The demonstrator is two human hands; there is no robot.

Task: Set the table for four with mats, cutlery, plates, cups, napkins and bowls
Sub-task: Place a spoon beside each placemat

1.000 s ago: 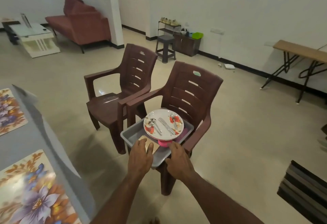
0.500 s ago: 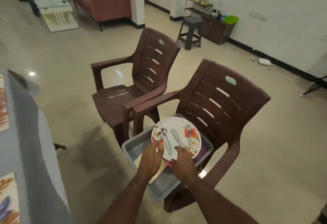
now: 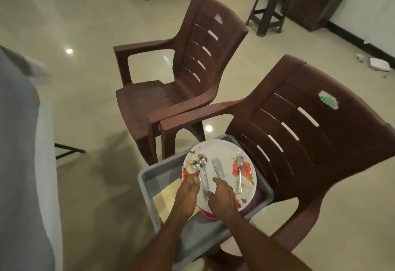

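Observation:
A white plate (image 3: 222, 153) with red flowers lies on top of a grey tub (image 3: 149, 177) on the near brown chair (image 3: 320, 142). On the plate lie two spoons (image 3: 201, 162), a knife (image 3: 218, 167) and a fork (image 3: 239, 172). My left hand (image 3: 186, 191) has its bent fingers on the plate's near left rim, right beside the spoon handles; whether it grips is hidden. My right hand (image 3: 223, 197) lies over the plate's near part, its forefinger stretched to the knife handle and its thumb near the spoon handles. Something pink (image 3: 208, 215) shows under the plate.
A beige flat piece (image 3: 167, 194) lies in the tub left of the plate. A second brown chair (image 3: 181, 74) stands just behind, arm against arm. The grey-covered table's edge (image 3: 25, 142) runs down the left. A stool (image 3: 271, 7) and low cabinet stand by the far wall.
My view has come closer and lower over the tub. Both hands moved from the tub's near edge up onto the plate, beside the cutlery.

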